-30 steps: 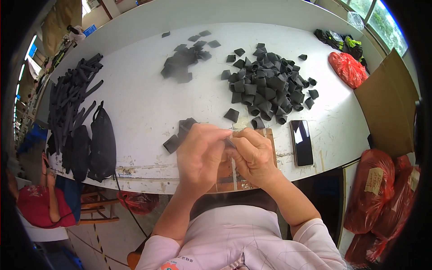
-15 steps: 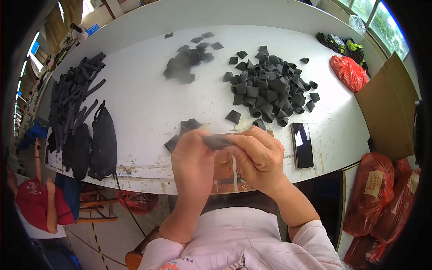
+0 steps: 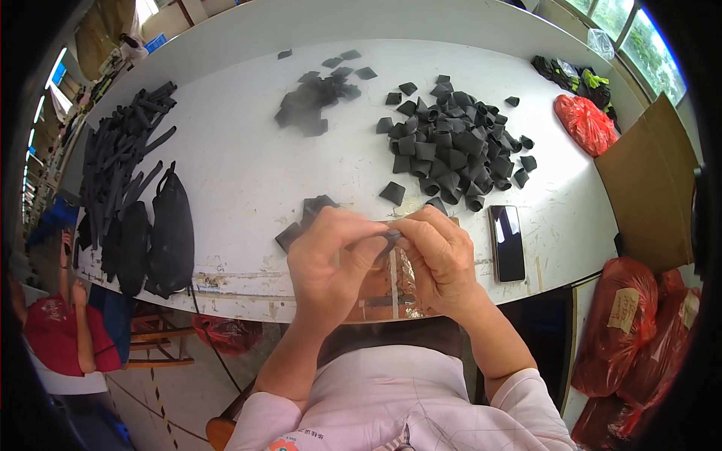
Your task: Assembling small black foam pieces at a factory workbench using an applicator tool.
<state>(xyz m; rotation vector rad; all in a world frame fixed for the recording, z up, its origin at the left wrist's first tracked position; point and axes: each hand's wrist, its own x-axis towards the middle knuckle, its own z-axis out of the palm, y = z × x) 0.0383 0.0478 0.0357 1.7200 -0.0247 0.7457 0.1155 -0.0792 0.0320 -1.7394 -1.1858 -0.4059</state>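
Both of my hands meet above the front edge of the table, fingers pinched together. Between the fingertips is a small black fabric piece (image 3: 392, 236), mostly covered by them. My left hand (image 3: 325, 259) grips it from one side, and my right hand (image 3: 440, 259) from the other. Just beyond my left hand lie a few flat black fabric pieces (image 3: 289, 236), partly hidden by it. Under my hands is a brown board with clear tape (image 3: 381, 297). Farther off to the right spreads a heap of short black fabric tubes (image 3: 455, 150).
Flat black pieces (image 3: 312, 101) lie at the far middle. Black strips (image 3: 124, 150) and black pouches (image 3: 172, 237) fill the left. Right of my hands lies a phone (image 3: 508, 242), near cardboard (image 3: 647, 188) and a red bag (image 3: 585, 125). A person in red (image 3: 60, 334) is at left.
My left hand has turned, its thumb now coming in beneath the fingers. The black piece shows far less, tucked between both sets of fingertips.
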